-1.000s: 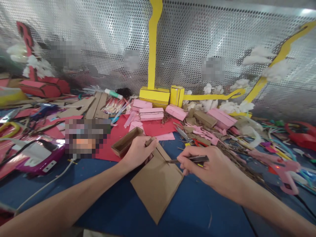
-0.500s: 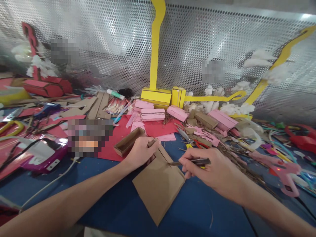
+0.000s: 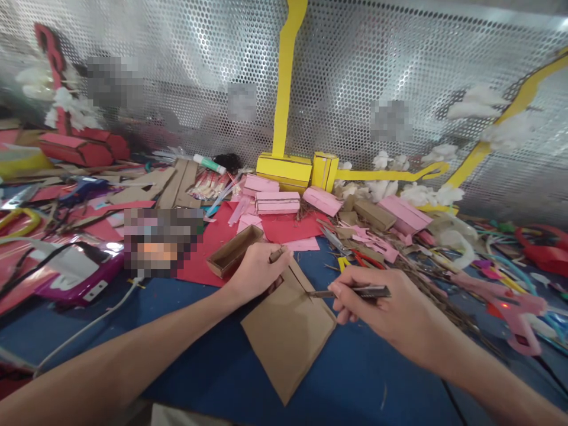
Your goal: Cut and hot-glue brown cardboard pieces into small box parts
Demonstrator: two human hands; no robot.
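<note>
Cardboard sheet [image 3: 288, 331] lies before the open box [image 3: 233, 251] — left hand [image 3: 255, 272] presses it, right hand [image 3: 390, 310] pinches the knife [image 3: 355, 291]; better cut slowly, steady pressure.

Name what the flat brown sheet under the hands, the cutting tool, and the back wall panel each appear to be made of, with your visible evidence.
Brown sheet: seemingly cardboard, matte, uniform tan, stiff straight edges.
Cutting tool in the right hand: probably a metal craft knife, dark body with a thin greyish blade; details are small.
Wall panel: likely perforated sheet metal, shiny silver with regular round holes and bright glints.
</note>
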